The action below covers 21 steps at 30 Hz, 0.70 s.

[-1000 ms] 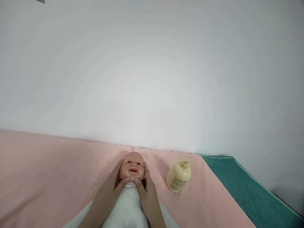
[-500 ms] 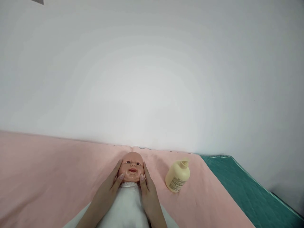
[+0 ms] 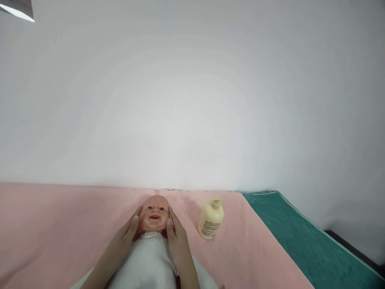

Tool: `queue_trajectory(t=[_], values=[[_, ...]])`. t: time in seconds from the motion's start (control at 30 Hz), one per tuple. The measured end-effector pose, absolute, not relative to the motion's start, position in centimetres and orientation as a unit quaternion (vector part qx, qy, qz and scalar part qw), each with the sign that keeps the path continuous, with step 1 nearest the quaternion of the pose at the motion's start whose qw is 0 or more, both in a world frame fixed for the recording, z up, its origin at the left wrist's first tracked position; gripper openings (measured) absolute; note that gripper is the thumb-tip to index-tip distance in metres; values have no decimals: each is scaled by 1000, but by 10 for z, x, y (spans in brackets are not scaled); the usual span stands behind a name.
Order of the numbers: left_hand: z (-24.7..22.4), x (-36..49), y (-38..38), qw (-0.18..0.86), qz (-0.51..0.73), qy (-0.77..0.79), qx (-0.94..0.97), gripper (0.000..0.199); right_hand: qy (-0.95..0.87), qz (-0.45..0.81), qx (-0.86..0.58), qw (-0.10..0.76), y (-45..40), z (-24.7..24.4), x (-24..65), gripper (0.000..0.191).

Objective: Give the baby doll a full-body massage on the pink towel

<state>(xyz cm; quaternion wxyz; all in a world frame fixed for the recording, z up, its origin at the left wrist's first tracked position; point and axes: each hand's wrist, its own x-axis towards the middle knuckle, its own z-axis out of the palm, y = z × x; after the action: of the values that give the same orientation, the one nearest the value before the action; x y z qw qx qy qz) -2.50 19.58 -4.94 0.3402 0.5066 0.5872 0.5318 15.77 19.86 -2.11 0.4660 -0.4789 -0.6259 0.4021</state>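
A baby doll (image 3: 154, 218) with a bare head and white clothing lies face up on a pink sheet (image 3: 75, 224). My left hand (image 3: 128, 230) cups one side of its head, with the thumb beside the cheek. On the other side, my right hand (image 3: 177, 237) is laid along the head, thumb near the jaw. The doll's head rests between both palms; some fingers are hidden behind it. To the right of my right hand stands a pale yellow pump bottle (image 3: 210, 218) with printed text, touched by neither hand.
A green quilted cover (image 3: 297, 237) shows beyond the sheet's right edge. Behind the bed rises a plain white wall (image 3: 192, 100). A dark edge (image 3: 355, 251) runs along the far right, and a grey object (image 3: 19, 8) hangs at the top left.
My thumbs have slid outward from the doll's lower cheeks toward the sides of its head. The view has shifted, so the doll and bottle appear farther left.
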Motion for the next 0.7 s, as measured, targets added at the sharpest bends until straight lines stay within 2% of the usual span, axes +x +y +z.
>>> queue_trajectory(t=[0.1, 0.2, 0.33, 0.5, 0.7], values=[[-33, -28, 186, 313, 540, 606, 493, 60, -634, 334, -496, 490, 194, -4, 169, 43], [0, -25, 167, 294, 530, 619, 500, 59, -608, 273, -488, 564, 186, 20, 190, 35], [55, 9, 145, 319, 520, 574, 546, 49, -543, 234, -490, 640, 172, 42, 231, 39], [99, 85, 168, 424, 470, 519, 574, 41, -523, 259, -478, 657, 165, 43, 260, 54], [87, 154, 220, 513, 440, 476, 563, 55, -557, 346, -450, 606, 166, 39, 256, 59]])
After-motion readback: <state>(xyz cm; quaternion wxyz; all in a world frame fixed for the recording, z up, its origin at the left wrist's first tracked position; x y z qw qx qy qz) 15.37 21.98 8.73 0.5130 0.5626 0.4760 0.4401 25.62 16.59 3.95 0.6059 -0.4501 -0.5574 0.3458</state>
